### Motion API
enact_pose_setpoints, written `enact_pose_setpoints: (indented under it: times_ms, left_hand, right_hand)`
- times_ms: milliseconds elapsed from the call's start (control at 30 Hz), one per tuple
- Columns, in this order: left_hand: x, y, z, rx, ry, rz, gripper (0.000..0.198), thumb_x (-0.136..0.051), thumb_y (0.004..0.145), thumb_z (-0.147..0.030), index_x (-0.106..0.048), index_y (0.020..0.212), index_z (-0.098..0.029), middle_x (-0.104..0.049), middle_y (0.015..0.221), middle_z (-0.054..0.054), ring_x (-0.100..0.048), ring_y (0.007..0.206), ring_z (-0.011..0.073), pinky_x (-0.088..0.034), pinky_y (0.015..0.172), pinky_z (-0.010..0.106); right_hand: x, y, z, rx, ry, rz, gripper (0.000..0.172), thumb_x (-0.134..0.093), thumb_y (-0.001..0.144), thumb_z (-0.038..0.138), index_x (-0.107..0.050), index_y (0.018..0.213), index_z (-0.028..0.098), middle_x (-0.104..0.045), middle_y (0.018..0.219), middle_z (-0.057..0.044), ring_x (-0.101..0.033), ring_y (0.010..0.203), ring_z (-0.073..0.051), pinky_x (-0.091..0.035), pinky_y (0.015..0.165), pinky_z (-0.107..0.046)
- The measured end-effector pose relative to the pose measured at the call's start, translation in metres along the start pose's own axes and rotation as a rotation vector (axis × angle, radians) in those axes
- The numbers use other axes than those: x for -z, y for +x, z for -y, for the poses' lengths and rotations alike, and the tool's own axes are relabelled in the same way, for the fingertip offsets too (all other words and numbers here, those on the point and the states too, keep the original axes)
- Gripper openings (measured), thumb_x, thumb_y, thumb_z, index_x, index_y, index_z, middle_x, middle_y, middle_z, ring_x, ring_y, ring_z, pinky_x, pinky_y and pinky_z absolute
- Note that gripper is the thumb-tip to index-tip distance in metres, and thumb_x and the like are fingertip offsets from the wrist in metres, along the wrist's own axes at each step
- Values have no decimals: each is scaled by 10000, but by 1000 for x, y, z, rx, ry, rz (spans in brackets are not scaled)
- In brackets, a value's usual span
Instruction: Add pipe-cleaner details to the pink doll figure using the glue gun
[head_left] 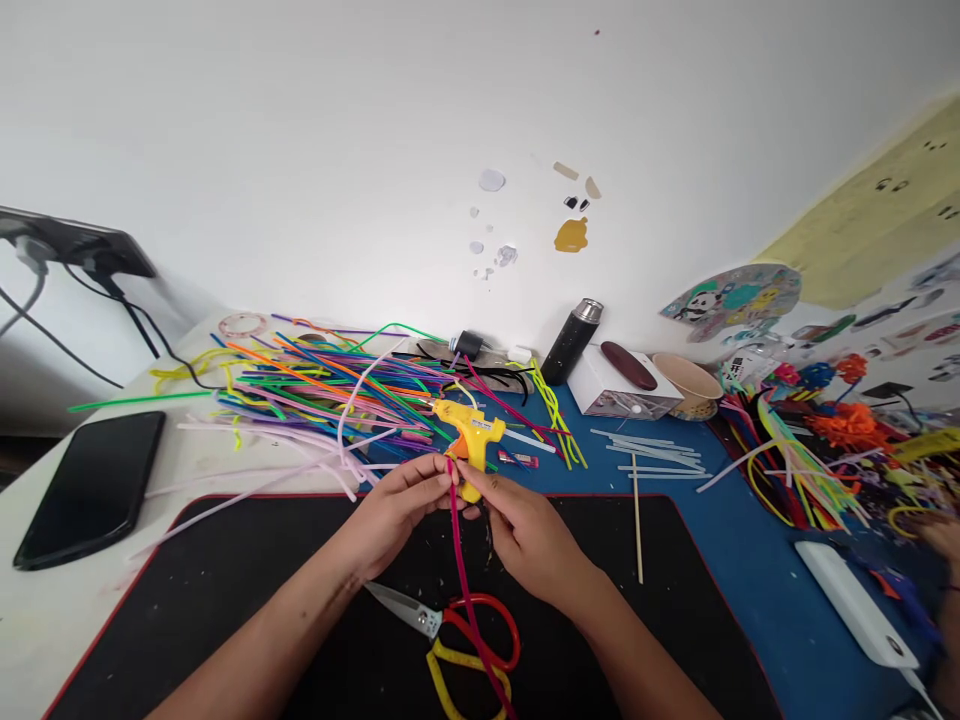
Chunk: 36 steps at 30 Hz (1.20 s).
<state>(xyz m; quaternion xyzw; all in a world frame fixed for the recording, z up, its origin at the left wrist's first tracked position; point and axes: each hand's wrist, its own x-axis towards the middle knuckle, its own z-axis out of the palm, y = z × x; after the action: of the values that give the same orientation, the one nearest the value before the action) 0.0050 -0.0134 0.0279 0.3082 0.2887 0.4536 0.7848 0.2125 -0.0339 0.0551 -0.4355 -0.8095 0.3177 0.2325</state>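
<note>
A magenta pipe cleaner [461, 560] hangs from my fingertips toward the bottom edge. My left hand [409, 500] is closed in a pinch around its upper end. My right hand [525, 525] is closed too, its fingertips meeting the left ones at that same end; part of its grip is hidden. Just behind my fingers lies a yellow hot glue gun [474, 432], its handle partly covered by them. Below the hands, scissors [429, 622] with one red and one yellow handle rest on the black mat [300, 590], and the pipe cleaner crosses over their handles.
Many coloured pipe cleaners [300, 380] spread at the back left, near a black phone [90, 490]. Glue sticks [660, 455], a wooden stick [637, 520], a black flask [571, 342] and a white box [622, 385] stand or lie right. Another person's hand [943, 540] shows at far right.
</note>
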Motion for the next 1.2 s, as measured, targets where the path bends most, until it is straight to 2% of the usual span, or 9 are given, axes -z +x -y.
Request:
enact_pose_setpoints:
  times_ms: [67,200,333,400,533,600,700,867,1200]
  left_hand:
    - [0,0,0,-8,22,-3,200,-860,809,-351,-778,856,-174,-669,868,44,-621,814,183,-524,815,308]
    - [1,-1,0,-8,26,-21,225,-880,788,-365,-777,848,-173,-659,854,41,-586,802,169,-490,773,272]
    - [0,-1,-1,-8,26,-52,232,-891,772,-364,-760,819,-177,-638,816,31,-559,766,163,-472,752,270]
    - [-1,-1,-2,-6,29,-55,254,-903,754,-377,-754,807,-178,-632,801,26,-554,760,163,-469,754,273]
    - [-2,-1,-4,-21,50,-51,247,-888,764,-385,-751,807,-185,-659,823,31,-569,778,174,-468,768,284]
    - [0,-1,-3,-32,73,-41,216,-860,797,-376,-751,830,-193,-670,840,32,-578,793,181,-465,773,287]
    - [4,-1,1,-46,124,-33,188,-828,835,-370,-750,867,-202,-656,847,20,-568,802,178,-453,780,281]
    - [5,1,5,-85,221,4,206,-781,879,-393,-721,852,-198,-619,822,7,-550,783,172,-442,777,283]
    - [1,2,4,-106,261,-18,250,-782,863,-444,-703,813,-212,-639,772,11,-597,752,204,-471,778,327]
  right_hand:
    - [-1,-1,2,-52,140,11,711,-411,977,60,-420,1607,389,-651,1441,-45,-722,1095,-194,-580,996,-380]
    - [-5,-4,5,-208,466,40,646,-441,988,123,-492,1560,420,-702,1331,-38,-760,908,-188,-633,721,-308]
    - [-6,-3,4,-254,697,30,623,-526,945,136,-571,1507,401,-772,1117,-28,-763,868,-204,-619,678,-306]
    - [-5,-2,3,-256,763,24,596,-566,932,157,-599,1482,386,-763,1165,-32,-761,867,-198,-612,666,-298]
    - [-5,-2,1,-247,835,36,482,-627,957,274,-648,1429,368,-676,1385,-49,-763,885,-187,-609,645,-281]
    - [-7,-2,-1,-242,878,39,450,-663,961,332,-662,1410,352,-656,1413,-61,-767,896,-191,-607,638,-274]
    - [-15,0,-5,-248,899,-26,384,-699,957,382,-706,1333,304,-710,1283,-71,-778,874,-194,-598,625,-262]
    - [-31,10,-8,-272,825,-245,213,-725,942,426,-690,1009,227,-723,903,-18,-765,739,-178,-581,592,-253]
    - [-43,21,-12,-283,874,-336,296,-768,900,434,-537,930,252,-666,802,33,-735,666,-177,-583,570,-272]
